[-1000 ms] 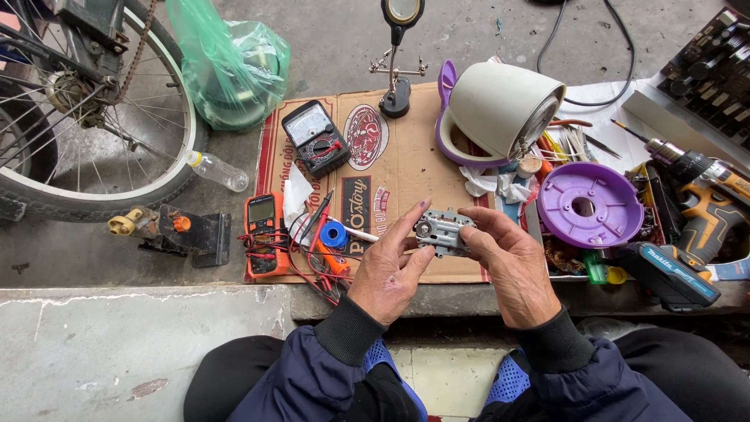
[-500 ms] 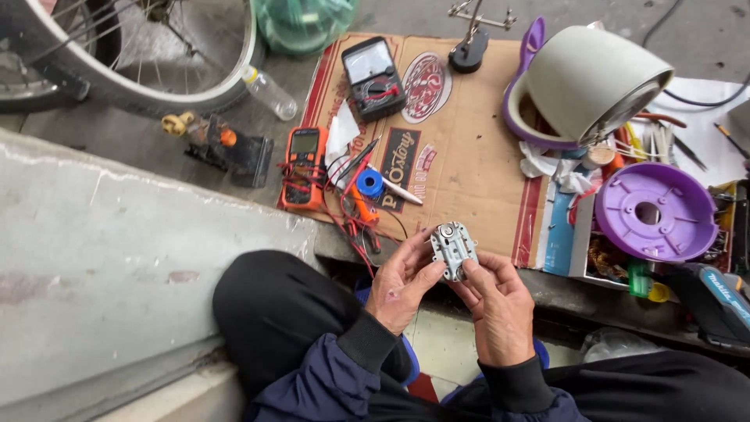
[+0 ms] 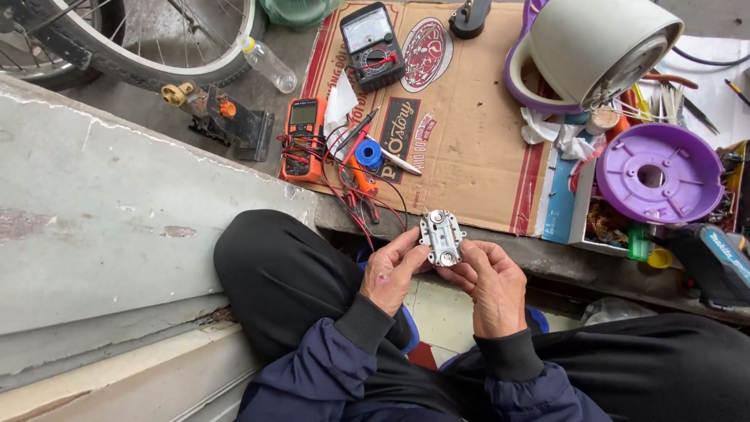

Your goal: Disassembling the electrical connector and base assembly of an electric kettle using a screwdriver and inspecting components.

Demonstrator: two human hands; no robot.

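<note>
Both hands hold the metal part over the lap, with open air around them. At 12 o'clock the flattened cardboard offers bare room; red test leads tangle at 11, a purple disc crowds 2.

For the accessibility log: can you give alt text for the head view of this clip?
Both hands, left hand and right hand, hold a small metal part above the person's lap. Ahead, a cardboard sheet carries an orange multimeter, a black meter and red leads; a purple disc and a white shell lie to the right.
</note>
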